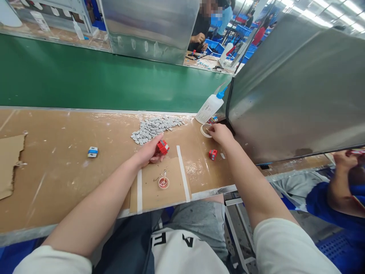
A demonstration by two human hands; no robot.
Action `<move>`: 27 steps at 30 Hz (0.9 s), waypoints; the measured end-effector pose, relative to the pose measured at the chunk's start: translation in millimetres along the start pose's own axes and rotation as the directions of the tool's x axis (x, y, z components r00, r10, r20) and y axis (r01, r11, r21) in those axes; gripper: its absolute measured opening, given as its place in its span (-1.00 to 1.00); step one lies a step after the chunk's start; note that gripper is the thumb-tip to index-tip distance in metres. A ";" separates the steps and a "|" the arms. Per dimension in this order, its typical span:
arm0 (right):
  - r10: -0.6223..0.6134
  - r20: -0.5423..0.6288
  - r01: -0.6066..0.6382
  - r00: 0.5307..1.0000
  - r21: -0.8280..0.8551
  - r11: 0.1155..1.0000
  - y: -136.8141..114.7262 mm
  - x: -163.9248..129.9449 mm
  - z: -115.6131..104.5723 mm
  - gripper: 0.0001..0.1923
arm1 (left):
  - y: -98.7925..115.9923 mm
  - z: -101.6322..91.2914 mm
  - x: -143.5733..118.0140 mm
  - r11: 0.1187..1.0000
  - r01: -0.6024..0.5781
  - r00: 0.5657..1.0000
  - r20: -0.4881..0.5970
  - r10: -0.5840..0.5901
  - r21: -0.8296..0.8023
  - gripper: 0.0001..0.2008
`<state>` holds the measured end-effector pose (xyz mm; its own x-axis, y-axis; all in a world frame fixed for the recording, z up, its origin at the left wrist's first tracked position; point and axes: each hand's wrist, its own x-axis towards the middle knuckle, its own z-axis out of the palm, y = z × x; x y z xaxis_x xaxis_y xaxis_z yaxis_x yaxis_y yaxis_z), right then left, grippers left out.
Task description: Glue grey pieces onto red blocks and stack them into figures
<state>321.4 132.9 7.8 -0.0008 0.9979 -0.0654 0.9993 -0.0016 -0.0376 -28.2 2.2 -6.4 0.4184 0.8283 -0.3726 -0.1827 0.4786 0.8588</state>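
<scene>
My left hand (152, 150) is closed around a small red plastic toy piece (163, 147) with pale grey patches, held above the table. My right hand (221, 133) reaches to the right, its fingertips pinched at the edge of a white ring (203, 131) that looks like a tape roll or shallow dish. Whatever is between those fingertips is too small to make out. Another red toy piece (212, 154) lies below that hand, beside a small pale chip (222, 155). Beyond my left hand spreads a pile of flat grey pieces (154, 127).
A small cup of reddish liquid (163, 183) with a stick in it stands on taped cardboard (148, 198). A blue-capped bottle (210, 108) leans near the metal panel (285, 83). A blue-and-white piece (92, 152) and torn cardboard (11, 163) lie left. Other people sit nearby.
</scene>
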 end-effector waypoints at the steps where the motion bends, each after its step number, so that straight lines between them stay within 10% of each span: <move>1: 0.008 -0.013 -0.008 1.000 -0.012 1.000 -1.2 -2.8 -2.5 -0.80 | 0.6 -0.8 -0.4 1.000 -0.007 1.000 0.005 0.007 0.002 -0.23; 6: -0.111 -0.266 0.201 0.958 0.340 0.919 -36.0 -39.3 -15.2 -0.80 | 3.1 -8.0 -1.1 0.999 0.003 0.999 -0.037 -0.002 0.034 -0.31; 11: -0.193 -0.478 0.503 0.857 0.859 0.102 -116.9 -77.5 -10.2 -0.79 | 6.0 -11.5 -3.1 0.993 0.014 0.999 -0.044 -0.008 0.121 -0.34; 15: -0.290 -0.412 0.366 0.864 0.909 -0.200 -146.8 -86.4 8.0 -0.65 | 7.4 -9.7 -4.6 0.981 0.020 0.999 -0.043 -0.012 0.194 -0.33; 27: -0.239 -0.434 0.414 0.868 0.901 -0.132 -149.1 -114.5 25.5 -0.64 | 9.4 -4.2 -3.7 0.956 0.016 0.998 -0.067 0.003 0.294 -0.31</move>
<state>171.6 17.2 -4.5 -0.2233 0.8953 0.3854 -0.1664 0.3546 -0.9201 -35.2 4.8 1.6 0.3573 0.8476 -0.3922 0.0940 0.3852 0.9180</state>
